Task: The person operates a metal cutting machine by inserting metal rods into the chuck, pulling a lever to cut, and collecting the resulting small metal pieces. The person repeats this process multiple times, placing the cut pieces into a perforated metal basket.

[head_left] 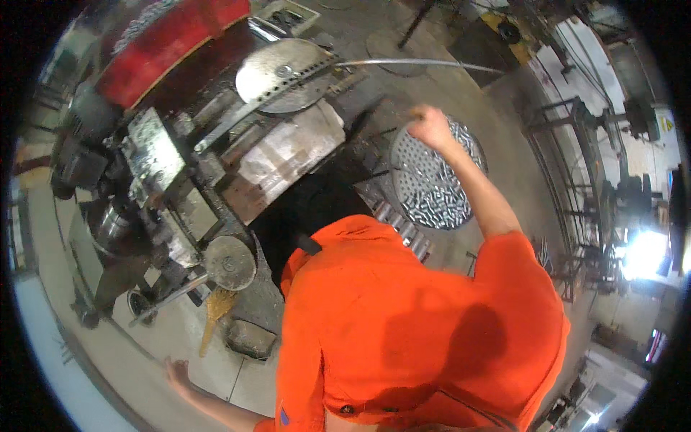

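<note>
Tray point(410, 165): round, grey and full of holes, ahead of me on my right, above the floor.
Metal cylinders point(435, 207): small and shiny, heaped along the tray's near and right-hand parts; some perforated surface shows bare on its left.
Right hand point(432, 131): fingers curled in, in front of the tray's far edge as I look down; something brownish shows at the fingertips, but I cannot tell what it is, or whether I grip it.
Left hand point(178, 374): stretched out low on my left, fingers somewhat bent; it is blurred, so I cannot tell whether I hold anything.
Near my left hand: a straw-coloured brush-like thing point(217, 315) and an open metal box point(250, 340), both well apart from it.
Machine point(157, 155): worn metal, left of my lap, with a grey disc point(230, 263) on its near side.
Beyond: a large pale disc point(277, 65) and a red bin point(176, 50).
Shirt point(425, 324): mine, orange.
</note>
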{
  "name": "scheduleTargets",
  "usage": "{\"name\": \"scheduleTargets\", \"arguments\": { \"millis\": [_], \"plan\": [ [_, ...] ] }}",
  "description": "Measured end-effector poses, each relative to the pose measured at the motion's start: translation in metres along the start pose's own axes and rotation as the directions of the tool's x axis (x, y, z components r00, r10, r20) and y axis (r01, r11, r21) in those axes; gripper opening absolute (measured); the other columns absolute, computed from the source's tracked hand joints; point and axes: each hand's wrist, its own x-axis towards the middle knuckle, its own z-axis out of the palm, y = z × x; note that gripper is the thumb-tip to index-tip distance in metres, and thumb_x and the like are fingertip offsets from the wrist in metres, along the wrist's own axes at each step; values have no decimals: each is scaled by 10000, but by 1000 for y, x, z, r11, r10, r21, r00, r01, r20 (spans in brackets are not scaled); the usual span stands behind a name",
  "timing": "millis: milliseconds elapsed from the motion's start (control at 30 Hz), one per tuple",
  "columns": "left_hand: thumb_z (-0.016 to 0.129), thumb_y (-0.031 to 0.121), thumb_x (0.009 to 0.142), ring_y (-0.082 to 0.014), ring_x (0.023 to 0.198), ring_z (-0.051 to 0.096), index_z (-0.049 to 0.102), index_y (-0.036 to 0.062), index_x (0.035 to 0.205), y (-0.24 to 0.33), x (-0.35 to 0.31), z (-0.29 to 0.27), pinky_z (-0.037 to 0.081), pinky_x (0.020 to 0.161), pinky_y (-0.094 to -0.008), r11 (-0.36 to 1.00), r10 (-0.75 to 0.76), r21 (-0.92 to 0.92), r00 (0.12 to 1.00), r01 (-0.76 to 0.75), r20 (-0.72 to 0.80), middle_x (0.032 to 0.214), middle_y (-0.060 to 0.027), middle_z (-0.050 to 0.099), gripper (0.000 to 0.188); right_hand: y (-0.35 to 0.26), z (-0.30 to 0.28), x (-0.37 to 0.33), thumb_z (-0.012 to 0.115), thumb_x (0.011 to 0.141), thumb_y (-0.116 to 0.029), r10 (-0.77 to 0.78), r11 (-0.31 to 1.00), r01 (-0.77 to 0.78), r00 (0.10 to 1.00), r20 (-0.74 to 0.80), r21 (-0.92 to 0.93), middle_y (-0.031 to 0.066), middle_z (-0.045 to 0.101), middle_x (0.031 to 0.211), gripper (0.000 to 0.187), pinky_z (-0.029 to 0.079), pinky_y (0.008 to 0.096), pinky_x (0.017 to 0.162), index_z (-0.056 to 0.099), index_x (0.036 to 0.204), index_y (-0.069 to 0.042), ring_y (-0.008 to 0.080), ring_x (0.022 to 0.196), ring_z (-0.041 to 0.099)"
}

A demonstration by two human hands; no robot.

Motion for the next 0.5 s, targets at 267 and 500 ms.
{"name": "scheduleTargets", "arguments": {
  "millis": [267,500],
  "plan": [
    [592,261,846,-231,868,552,516,-27,1137,-25,20,-37,462,867,-411,997,79,-41,972,-71,222,823,-156,550,416,137,130,-158,548,721,-255,331,938,-244,845,420,-247,172,645,852,230,503,402,772,676,754,-67,351,842,614],
    [547,178,830,-223,1115,458,392,-43,1226,10,6,15,266,1021,-493,982,-191,-15,979,191,-73,1182,-141,477,479,59,121,-135,538,742,-291,359,903,-98,706,611,-417,176,622,1042,342,472,374,872,662,940,-42,315,987,593]
  ]
}}
